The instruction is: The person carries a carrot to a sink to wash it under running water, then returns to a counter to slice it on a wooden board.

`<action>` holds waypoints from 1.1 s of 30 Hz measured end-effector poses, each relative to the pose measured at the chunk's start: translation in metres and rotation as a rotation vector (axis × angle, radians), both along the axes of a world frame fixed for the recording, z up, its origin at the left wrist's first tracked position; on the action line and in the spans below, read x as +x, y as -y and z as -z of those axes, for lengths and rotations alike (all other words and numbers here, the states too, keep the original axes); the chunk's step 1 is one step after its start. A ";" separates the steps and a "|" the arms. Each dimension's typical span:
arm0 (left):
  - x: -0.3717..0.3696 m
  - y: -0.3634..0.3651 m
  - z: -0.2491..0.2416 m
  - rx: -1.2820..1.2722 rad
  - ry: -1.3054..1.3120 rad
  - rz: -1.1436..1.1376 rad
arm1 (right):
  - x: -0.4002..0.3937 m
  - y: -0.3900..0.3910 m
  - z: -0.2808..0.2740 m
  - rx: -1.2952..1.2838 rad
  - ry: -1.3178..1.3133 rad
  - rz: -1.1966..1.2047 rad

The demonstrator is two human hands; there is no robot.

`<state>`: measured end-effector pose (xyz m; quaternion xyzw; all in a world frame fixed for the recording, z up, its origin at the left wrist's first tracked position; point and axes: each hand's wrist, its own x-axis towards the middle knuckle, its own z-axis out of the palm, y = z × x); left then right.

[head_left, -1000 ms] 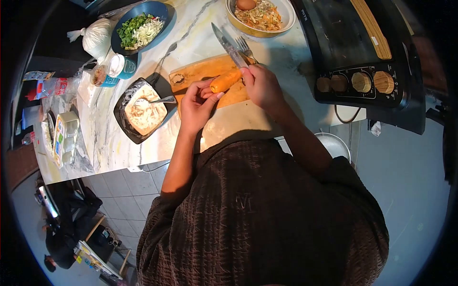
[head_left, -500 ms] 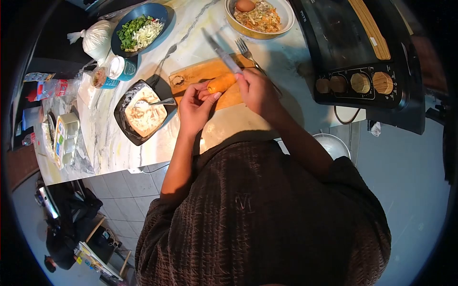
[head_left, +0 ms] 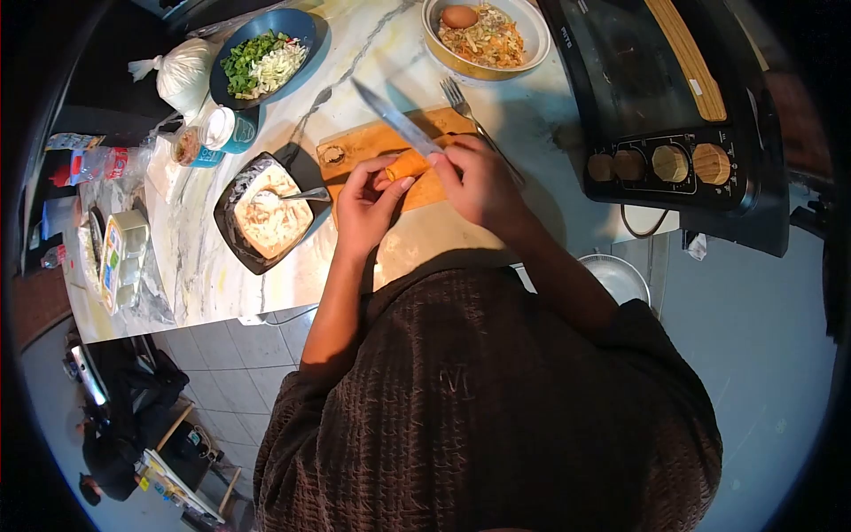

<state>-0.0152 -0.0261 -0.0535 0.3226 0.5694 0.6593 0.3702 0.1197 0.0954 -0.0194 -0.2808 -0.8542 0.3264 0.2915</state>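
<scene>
My left hand is closed round the thick end of a carrot, holding it above a wooden cutting board. In my right hand is a knife, gripped low on the blade side with its tip pointing up and left. The blade lies close to the carrot's upper side; whether it touches cannot be made out. A fork rests at the board's right edge, partly behind my right hand. Left of the board, a black square bowl holds a creamy white mixture and a spoon.
At the back stand a blue plate of chopped greens and a bowl with shredded food and an egg. A black oven flanks the right. Jars, a tied bag and an egg carton are leftward.
The knife has swung left and tilted flatter over the carrot, with my right hand shifting slightly. My left hand keeps its grip on the carrot.
</scene>
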 end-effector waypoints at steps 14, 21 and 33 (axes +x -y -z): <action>0.002 -0.001 -0.001 -0.028 0.103 -0.041 | 0.000 0.002 0.003 -0.024 -0.041 0.036; -0.001 0.003 0.001 -0.027 0.097 -0.050 | 0.004 0.002 -0.002 -0.062 0.001 0.000; 0.001 0.000 0.003 -0.016 0.056 -0.044 | 0.003 -0.002 -0.016 -0.135 0.114 0.088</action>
